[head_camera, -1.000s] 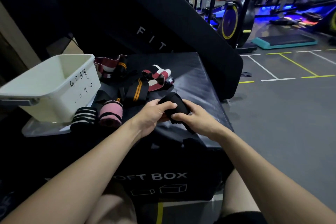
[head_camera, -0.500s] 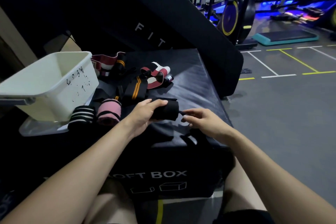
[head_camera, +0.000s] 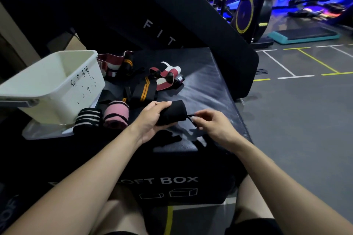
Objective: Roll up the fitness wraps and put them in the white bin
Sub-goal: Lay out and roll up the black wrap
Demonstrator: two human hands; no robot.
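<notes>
Your left hand grips a rolled black wrap above the box while your right hand pinches its loop. Two rolls wait beside the white bin; several loose wraps remain unrolled.
</notes>
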